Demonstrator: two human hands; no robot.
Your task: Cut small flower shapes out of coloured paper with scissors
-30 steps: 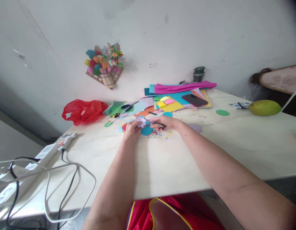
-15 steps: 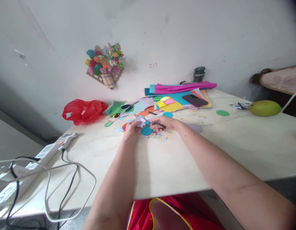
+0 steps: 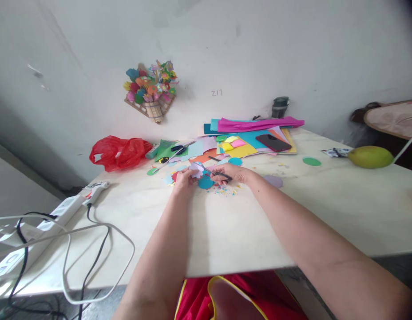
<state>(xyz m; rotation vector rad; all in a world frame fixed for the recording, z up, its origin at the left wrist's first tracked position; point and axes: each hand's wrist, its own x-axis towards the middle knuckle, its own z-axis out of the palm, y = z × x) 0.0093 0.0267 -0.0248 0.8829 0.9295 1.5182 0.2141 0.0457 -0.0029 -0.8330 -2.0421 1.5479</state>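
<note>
Between the fingers of my left hand is a pale lilac paper piece with a scalloped edge. My right hand grips a pair of dark-handled scissors, whose blades point left and reach the lilac piece. Below the blades a blue paper circle lies on the table, with tiny coloured paper scraps to its right. Cut red and light-blue pieces lie partly hidden behind my left hand. A lilac paper disc rests right of my right wrist.
Coloured sheets with a phone on top lie at the back. Other scissors and a red plastic bag are back left. Cables and a power strip run along the left. A green disc and yellow-green fruit lie right.
The view has shifted slightly, so the surroundings sit a little further right. Both hands keep their holds on the lilac paper and the scissors, with hardly any movement between them.
</note>
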